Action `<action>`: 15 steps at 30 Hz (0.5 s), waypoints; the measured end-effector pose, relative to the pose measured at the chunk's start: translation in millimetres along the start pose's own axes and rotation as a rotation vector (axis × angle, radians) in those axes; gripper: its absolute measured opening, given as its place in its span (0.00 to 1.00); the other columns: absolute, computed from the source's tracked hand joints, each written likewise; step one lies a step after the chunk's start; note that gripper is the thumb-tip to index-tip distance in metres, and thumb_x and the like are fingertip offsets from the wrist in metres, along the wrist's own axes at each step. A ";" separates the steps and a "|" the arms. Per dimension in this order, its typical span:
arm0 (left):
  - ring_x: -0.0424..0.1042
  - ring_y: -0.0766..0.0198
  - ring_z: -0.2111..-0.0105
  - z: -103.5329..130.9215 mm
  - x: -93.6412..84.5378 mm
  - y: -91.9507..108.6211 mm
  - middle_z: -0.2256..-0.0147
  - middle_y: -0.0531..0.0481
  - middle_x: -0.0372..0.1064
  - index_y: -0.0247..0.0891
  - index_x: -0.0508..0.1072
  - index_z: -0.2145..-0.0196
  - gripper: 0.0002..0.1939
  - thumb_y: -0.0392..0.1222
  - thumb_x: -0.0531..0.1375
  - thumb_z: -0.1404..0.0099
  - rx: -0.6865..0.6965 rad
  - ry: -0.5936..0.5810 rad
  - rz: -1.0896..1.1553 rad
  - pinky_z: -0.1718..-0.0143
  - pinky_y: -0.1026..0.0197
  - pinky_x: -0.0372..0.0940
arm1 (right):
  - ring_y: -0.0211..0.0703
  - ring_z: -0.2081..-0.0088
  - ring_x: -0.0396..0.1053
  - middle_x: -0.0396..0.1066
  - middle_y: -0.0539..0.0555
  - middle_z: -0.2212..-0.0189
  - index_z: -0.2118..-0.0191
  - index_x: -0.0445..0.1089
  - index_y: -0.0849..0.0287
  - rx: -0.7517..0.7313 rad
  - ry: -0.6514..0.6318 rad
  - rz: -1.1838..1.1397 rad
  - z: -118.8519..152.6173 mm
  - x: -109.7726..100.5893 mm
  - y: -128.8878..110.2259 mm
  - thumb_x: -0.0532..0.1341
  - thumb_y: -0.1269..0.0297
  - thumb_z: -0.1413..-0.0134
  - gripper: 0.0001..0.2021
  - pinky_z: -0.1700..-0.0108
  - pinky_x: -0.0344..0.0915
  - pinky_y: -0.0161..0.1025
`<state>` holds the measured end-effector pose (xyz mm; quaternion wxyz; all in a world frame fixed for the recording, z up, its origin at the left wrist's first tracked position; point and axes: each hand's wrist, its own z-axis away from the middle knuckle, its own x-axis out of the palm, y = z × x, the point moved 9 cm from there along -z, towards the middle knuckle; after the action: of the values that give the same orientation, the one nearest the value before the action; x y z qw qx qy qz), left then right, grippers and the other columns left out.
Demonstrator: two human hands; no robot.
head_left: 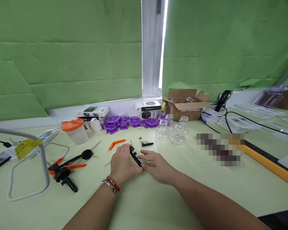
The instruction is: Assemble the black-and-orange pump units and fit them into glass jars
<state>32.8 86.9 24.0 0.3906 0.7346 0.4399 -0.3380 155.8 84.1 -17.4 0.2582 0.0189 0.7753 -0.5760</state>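
My left hand (124,163) is closed around a black plastic part (135,156) above the table, near its middle. Thumb and fingers of my right hand (156,164) meet the part's lower right side, pinching it there. Just beyond the hands lie a small black piece (147,144), a metal spring (144,141) and tiny brass-coloured bits (140,138). An orange curved piece (117,143) rests behind my left hand. A thin metal rod (108,163) shows left of that hand, partly hidden by it.
Orange and black parts (63,174) and an orange-lidded cup (75,131) stand left. Purple wheel-shaped pieces (135,121) line the back beside glass jars (177,134) and an open cardboard box (187,108). A grey metal frame (46,169) rises at left; a yellow-black bar (271,161) lies right.
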 end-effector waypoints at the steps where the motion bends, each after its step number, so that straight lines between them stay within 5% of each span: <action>1: 0.65 0.52 0.60 0.0 -0.2 0.0 0.62 0.46 0.65 0.39 0.61 0.61 0.30 0.50 0.64 0.63 -0.002 -0.001 0.002 0.63 0.54 0.63 | 0.50 0.43 0.58 0.59 0.56 0.43 0.53 0.71 0.53 0.000 -0.009 -0.003 0.0 0.8 0.5 0.58 0.64 0.48 0.16 0.42 0.55 0.49; 15: 0.65 0.52 0.60 -0.5 -0.6 0.3 0.63 0.46 0.65 0.40 0.61 0.61 0.30 0.52 0.64 0.62 -0.015 -0.014 -0.003 0.64 0.55 0.62 | 0.47 0.46 0.60 0.62 0.54 0.46 0.58 0.74 0.52 0.001 0.001 -0.034 -2.8 -0.6 -0.5 0.58 0.64 0.50 0.13 0.47 0.59 0.44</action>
<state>32.8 87.0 24.8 0.3987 0.7286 0.4409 -0.3402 155.1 86.6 -16.2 0.2480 0.0061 0.7755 -0.5805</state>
